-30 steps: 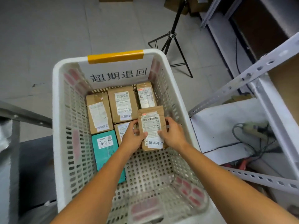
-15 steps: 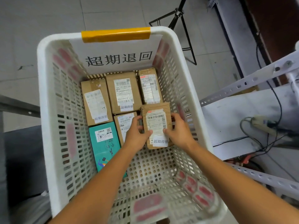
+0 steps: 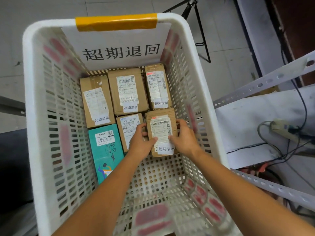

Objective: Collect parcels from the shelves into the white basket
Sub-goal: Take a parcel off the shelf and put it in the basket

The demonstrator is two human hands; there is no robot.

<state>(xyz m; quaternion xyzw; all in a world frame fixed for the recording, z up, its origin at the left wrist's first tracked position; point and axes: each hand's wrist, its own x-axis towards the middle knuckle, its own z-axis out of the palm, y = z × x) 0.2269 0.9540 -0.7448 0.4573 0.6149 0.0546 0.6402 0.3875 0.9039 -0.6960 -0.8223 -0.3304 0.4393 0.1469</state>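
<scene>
The white basket (image 3: pixel 32 116) fills the view, with a paper sign taped to its far wall. Both arms reach down into it. My left hand (image 3: pixel 140 143) and my right hand (image 3: pixel 185 139) grip the two sides of a small brown parcel (image 3: pixel 161 126) with a white label, low at the right of the basket floor. Several other parcels lie flat beyond and beside it: three brown boxes (image 3: pixel 127 91) in the far row, a smaller brown box (image 3: pixel 129 126) partly hidden under my left hand, and a teal box (image 3: pixel 105 150) at the left.
A grey metal shelf frame (image 3: pixel 265 82) stands at the right, with a power strip and cables (image 3: pixel 286 130) on its lower board. A black tripod (image 3: pixel 201 31) stands on the tiled floor behind the basket. The near part of the basket floor is bare.
The small brown parcel has gone lower into the basket with both hands still on it, settling beside the other boxes. The view has closed in on the basket.
</scene>
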